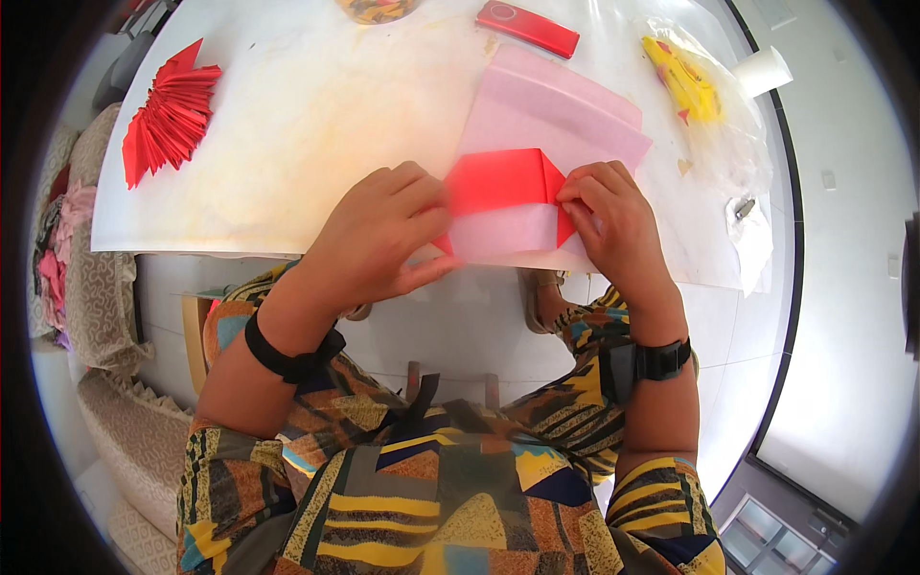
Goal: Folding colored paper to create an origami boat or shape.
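Near the table's front edge lies a partly folded sheet of red paper (496,176), with a pale pink panel (503,228) along its near side. Its right end has corners folded in to a slanted edge. My right hand (611,215) pinches that end between thumb and fingertips. My left hand (388,230) is at the other end, slightly blurred; its fingers cover that corner, so whether they grip it cannot be told. A larger pink sheet (553,108) lies flat beneath and beyond the folded piece.
A pleated bundle of red paper (172,111) lies at the left of the white table (309,122). Beyond the pink sheet is a red phone-like object (528,29). At right are a clear plastic bag with yellow contents (686,79), a white cup (763,72) and a white tissue (749,244).
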Motion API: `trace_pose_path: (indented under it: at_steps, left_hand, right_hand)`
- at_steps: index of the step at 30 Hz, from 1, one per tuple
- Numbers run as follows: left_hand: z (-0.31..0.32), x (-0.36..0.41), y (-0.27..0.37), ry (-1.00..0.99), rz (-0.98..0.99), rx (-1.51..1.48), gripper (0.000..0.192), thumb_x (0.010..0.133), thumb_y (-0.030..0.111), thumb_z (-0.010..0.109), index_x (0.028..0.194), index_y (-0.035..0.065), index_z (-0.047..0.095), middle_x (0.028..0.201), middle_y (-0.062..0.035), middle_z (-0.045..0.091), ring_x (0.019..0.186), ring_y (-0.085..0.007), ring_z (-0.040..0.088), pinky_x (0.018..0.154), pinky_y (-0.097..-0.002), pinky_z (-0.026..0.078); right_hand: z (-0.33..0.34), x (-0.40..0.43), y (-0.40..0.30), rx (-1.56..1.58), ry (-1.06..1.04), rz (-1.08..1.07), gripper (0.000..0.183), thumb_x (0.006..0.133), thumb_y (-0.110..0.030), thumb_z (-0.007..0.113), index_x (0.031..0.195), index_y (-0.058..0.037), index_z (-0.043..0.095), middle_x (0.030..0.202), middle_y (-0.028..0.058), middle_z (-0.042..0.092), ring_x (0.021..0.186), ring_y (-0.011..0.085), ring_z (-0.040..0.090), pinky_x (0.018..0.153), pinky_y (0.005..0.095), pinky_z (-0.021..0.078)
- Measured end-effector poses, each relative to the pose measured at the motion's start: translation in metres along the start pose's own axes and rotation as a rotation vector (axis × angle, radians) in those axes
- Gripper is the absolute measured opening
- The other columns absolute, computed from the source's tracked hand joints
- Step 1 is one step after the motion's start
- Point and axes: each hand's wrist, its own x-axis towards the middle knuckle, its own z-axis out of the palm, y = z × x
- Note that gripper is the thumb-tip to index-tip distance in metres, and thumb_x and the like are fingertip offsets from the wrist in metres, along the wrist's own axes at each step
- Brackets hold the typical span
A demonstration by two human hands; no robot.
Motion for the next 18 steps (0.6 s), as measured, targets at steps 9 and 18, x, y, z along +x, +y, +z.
trace_pose_path:
  at_steps: [9, 18]
  left_hand:
    - [0.002, 0.002, -0.001, 0.006, 0.024, 0.058, 0.035, 0.07, 0.025, 0.091, 0.088, 0.0062, 0.068, 0.104, -0.0076, 0.065, 0.099, -0.0289, 0.061, 0.084, -0.0407, 0.053]
    - [0.005, 0.004, 0.012, 0.009, -0.003, 0.124, 0.043, 0.067, 0.033, 0.092, 0.087, 0.0058, 0.065, 0.105, -0.0086, 0.064, 0.1, -0.0294, 0.061, 0.083, -0.0409, 0.054]
  right_hand:
    - [-0.002, -0.003, 0.001, 0.058, -0.02, 0.004, 0.013, 0.087, 0.0, 0.073, 0.099, -0.0023, 0.07, 0.107, 0.0103, 0.07, 0.104, 0.0334, 0.063, 0.091, 0.0419, 0.054]
    - [-0.004, -0.008, 0.0, 0.095, -0.019, 0.014, 0.017, 0.085, -0.001, 0.076, 0.101, -0.0019, 0.071, 0.109, 0.011, 0.069, 0.105, 0.0332, 0.062, 0.092, 0.0419, 0.054]
